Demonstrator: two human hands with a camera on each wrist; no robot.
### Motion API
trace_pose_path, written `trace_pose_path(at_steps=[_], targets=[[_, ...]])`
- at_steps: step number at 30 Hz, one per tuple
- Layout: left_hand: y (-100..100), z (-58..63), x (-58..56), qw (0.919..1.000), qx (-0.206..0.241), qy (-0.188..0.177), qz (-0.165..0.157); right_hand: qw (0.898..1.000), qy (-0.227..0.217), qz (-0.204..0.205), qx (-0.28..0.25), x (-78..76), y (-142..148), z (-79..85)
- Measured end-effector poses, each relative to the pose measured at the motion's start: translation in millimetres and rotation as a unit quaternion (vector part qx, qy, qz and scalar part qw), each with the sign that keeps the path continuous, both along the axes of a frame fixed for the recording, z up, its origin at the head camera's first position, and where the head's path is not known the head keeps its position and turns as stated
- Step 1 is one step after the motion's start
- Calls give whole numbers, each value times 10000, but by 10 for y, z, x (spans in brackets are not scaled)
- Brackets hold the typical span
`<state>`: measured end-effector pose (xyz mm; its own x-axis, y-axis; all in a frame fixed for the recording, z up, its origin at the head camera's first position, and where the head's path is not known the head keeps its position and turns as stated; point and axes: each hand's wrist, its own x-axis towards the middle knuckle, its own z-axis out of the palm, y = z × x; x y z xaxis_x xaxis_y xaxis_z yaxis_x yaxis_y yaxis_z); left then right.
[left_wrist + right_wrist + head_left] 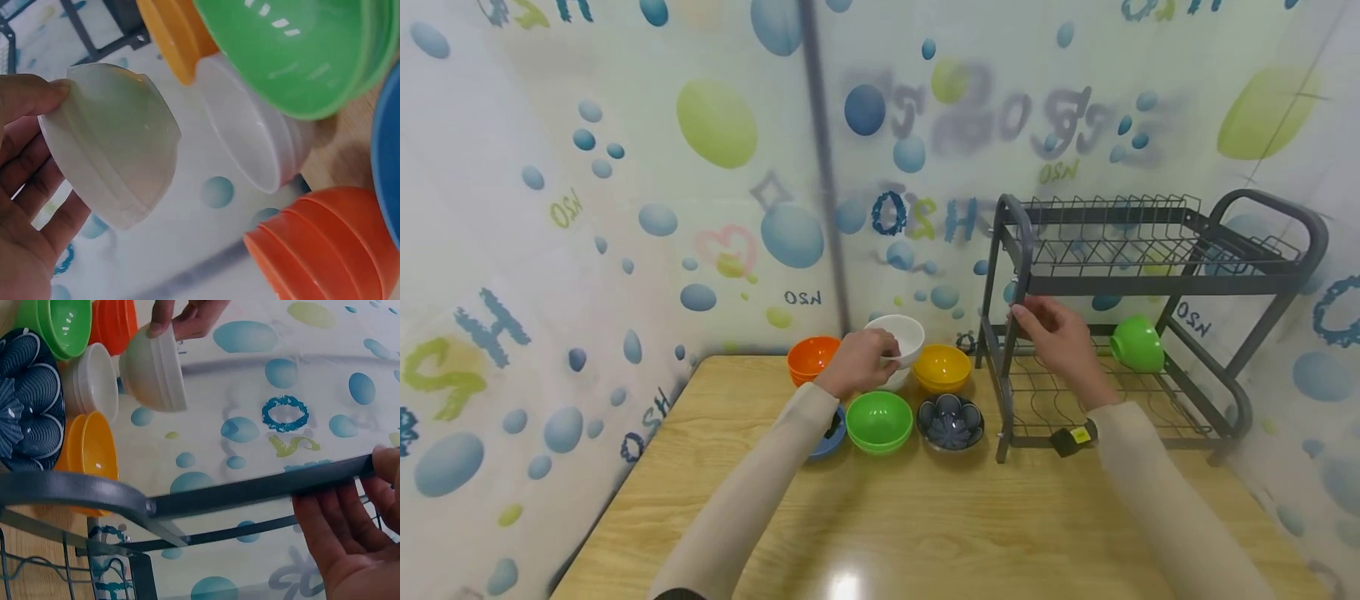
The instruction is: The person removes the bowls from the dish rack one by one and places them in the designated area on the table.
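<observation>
My left hand [863, 363] pinches a white bowl [906, 337] by its rim, thumb on one side and fingers on the other. In the left wrist view this bowl [119, 150] is tilted, raised apart from another white bowl [247, 125] on the table. My right hand [1062, 342] grips a front upright of the dark grey two-tier dish rack [1157, 286]. The right wrist view shows the thumb and fingers on opposite sides of that upright [269, 487]. A green bowl [1138, 343] stands tilted on the rack's lower tier.
Left of the rack stand orange bowls [812, 358], yellow bowls [943, 367], green bowls [880, 422], a dark patterned bowl [951, 422] and a blue bowl [827, 442], partly hidden by my left arm. A patterned wall covering [715, 250] closes off the wooden table's [880, 517] back.
</observation>
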<state>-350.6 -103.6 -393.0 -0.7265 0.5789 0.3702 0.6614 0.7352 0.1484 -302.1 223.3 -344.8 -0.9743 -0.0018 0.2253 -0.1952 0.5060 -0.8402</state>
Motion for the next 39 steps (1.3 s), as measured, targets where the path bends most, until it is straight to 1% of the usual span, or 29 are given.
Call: trace_pose_path(at_steps=[5,10,13,18,24,35,39], targets=[[-1,-28,-91,9995,-233,-139,128,9996,154,255,-4,-40,40,-11],[-1,-117,-206,9983,-528,-191,152,9991,303,285,-14,-54,24,-38],[1,-173,-254,9973,-675,-254,138,9990,353,266,-8,-59,8,-45],[8,-254,-285,9954,-751,-538,256,9991,372,210,2,-63,8,-61],[26,-374,-348,9927,-973,-593,385,9993,338,159,-26,-61,15,-67],[38,-466,-366,9888,-1242,-696,454,9989,415,194,-86,-63,1,-91],[40,-469,-374,9886,-1183,-832,431,9987,439,213,-146,-61,7,-92]])
